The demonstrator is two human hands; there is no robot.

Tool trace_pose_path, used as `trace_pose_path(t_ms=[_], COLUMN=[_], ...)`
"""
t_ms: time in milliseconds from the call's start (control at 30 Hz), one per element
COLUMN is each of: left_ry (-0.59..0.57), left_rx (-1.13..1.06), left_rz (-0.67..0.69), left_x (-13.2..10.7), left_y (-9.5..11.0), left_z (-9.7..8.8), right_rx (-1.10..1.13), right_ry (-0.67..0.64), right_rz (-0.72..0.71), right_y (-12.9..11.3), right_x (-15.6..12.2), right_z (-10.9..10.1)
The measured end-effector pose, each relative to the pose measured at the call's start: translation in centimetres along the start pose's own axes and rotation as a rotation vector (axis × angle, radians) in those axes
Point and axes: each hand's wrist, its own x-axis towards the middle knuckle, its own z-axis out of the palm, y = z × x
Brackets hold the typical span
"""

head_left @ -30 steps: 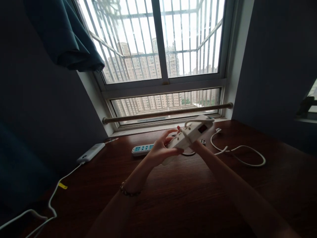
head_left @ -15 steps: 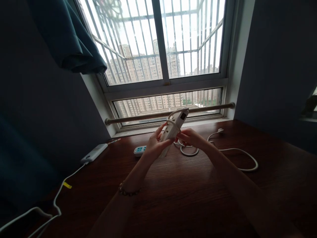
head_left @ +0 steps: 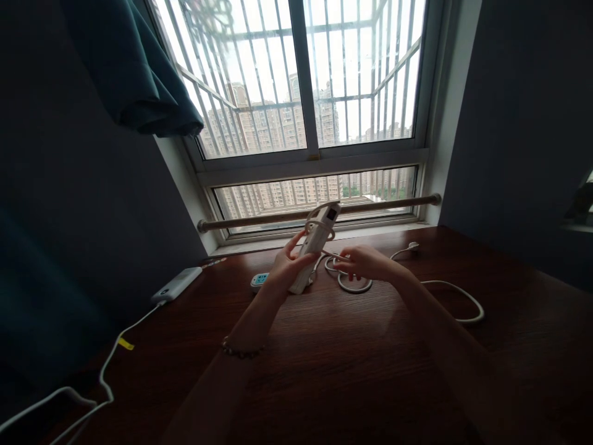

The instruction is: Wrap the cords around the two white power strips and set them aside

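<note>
My left hand [head_left: 283,272] grips a white power strip [head_left: 315,244], held tilted with its far end raised toward the window. A loop of its white cord [head_left: 319,217] is wound round the strip's upper end. My right hand [head_left: 364,262] pinches the cord just right of the strip, fingers closed on it. The rest of the cord [head_left: 451,296] trails in loops across the dark wooden desk [head_left: 352,371] to the right, ending in a plug [head_left: 411,246] near the sill.
A second power strip with blue sockets [head_left: 260,281] lies flat behind my left hand. A white power bank [head_left: 176,284] with a cable [head_left: 99,377] sits at the left. A wooden rod [head_left: 319,212] runs along the barred window; a dark curtain [head_left: 134,80] hangs upper left.
The white power strip has swung from lying nearly level to standing steeply. My right hand has moved from under the strip to its right side, pulling the cord along.
</note>
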Motion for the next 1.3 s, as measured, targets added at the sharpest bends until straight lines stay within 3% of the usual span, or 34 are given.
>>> trace_pose_path(t_ms=[67, 133, 233, 333, 467, 633, 767, 900, 1100, 1300], left_ry=[0.175, 0.337, 0.499, 0.533, 0.405, 0.222, -0.001, -0.247, -0.474, -0.557], left_rx=[0.215, 0.533, 0.969, 1.235, 1.4, 1.503, 1.515, 1.395, 1.147, 0.947], left_rz=[0.096, 0.166, 0.233, 0.341, 0.477, 0.567, 0.675, 0.774, 0.798, 0.8], left_x=[0.2, 0.2, 0.2, 0.1, -0.5, -1.5, -1.8, -1.8, -2.4, -2.8], left_y=[-0.5, -0.9, -1.5, -1.8, -1.5, -0.5, 0.0, 0.5, 1.1, 1.3], left_z=[-0.3, -0.4, -0.3, 0.3, 0.6, 1.0, 1.3, 1.0, 0.4, 1.1], right_rx=[-0.171, -0.278, -0.42, -0.666, -0.791, -0.692, -0.547, -0.284, 0.42, 0.47], right_ry=[-0.157, -0.154, 0.055, 0.272, 0.359, 0.253, 0.217, 0.173, -0.163, -0.07], right_rz=[0.054, 0.06, 0.008, -0.099, -0.207, -0.27, -0.261, -0.272, -0.223, -0.284], right_y=[0.0, -0.5, -2.3, -3.8, -4.2, -4.0, -3.8, -3.1, -2.0, -2.2], right_x=[-0.6, -1.2, -2.1, -2.8, -3.5, -3.6, -3.3, -3.1, -2.3, -1.3], right_z=[-0.4, -1.0, -1.7, -2.3, -3.2, -3.5, -3.1, -3.2, -2.7, -1.0])
